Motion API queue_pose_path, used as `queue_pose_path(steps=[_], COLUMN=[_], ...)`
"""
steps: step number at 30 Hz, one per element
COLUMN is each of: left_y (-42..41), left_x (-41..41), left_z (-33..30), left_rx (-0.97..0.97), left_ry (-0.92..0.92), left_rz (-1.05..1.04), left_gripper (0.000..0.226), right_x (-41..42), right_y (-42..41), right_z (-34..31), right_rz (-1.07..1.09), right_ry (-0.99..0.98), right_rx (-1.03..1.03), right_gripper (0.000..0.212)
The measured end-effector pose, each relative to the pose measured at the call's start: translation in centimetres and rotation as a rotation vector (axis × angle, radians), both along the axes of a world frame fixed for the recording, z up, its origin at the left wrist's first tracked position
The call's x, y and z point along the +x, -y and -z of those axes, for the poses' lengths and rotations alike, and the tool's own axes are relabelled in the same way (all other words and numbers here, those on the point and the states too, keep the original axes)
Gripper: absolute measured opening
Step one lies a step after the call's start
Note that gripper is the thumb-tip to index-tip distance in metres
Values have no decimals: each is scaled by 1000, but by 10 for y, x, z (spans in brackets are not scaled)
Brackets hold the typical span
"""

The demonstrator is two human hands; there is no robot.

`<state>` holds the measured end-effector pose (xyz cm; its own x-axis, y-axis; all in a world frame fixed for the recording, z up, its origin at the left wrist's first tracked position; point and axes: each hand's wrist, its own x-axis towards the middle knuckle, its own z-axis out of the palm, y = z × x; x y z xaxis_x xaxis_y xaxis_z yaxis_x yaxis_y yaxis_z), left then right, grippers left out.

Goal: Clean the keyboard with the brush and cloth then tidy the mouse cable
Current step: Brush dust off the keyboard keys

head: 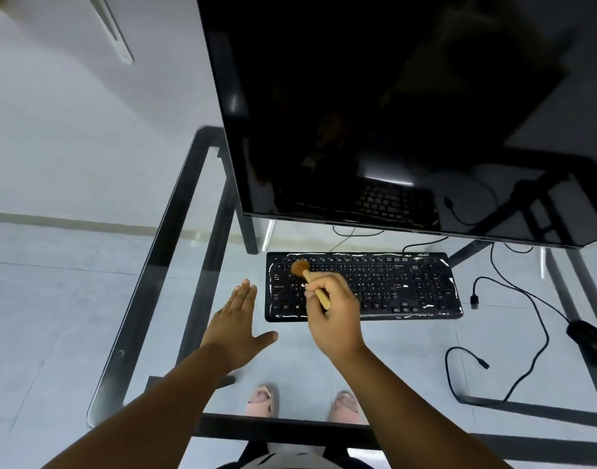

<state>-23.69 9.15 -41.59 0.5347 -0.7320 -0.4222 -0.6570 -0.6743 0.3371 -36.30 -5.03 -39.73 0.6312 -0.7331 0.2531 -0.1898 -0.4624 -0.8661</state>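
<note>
One black full-size keyboard lies on the clear glass desk with a black frame, its long axis running left to right, just in front of one large dark monitor. One small brush with a wooden handle and tan bristles points up and left, its bristles on the keyboard's upper left keys. The right hand has its fingers curled round the handle. The left hand rests flat on the glass just left of the keyboard, fingers straight and together, thumb spread. One black mouse sits at the right edge, its black cable looping loosely over the glass. Two pink slippers show through the desk.
</note>
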Motion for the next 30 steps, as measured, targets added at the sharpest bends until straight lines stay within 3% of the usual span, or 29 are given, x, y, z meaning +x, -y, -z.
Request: queue_pose_path(steps=[3,7,12,16,21,25,30], left_y=[-2,-2,0,4,10,24,40], left_x=[0,1,2,-2,-13,-22,-30], left_z=[1,-1,-3,-6,-7,-7,-6], left_rx=[-1,-11,-18,-68,-183,-207,-165], left_ry=[0,-9,-41,-32,61,83,95], left_rz=[6,15,-10,-76,-65,-18,45], left_gripper=[96,90,87,84,80,79,79], right_x=[0,-5,-14,-28,-39,-48,-55], right_y=[-3,6,11,17,20,31,37], right_z=[1,3,-1,4,3,1,1], right_rz=[-82,133,-9,180,40,208,-15], right_ry=[-42,-3,-65,-61,-116,-108,-116], right_rx=[8,4,30,67,21,56,46], right_gripper=[13,11,11,15,11,11,11])
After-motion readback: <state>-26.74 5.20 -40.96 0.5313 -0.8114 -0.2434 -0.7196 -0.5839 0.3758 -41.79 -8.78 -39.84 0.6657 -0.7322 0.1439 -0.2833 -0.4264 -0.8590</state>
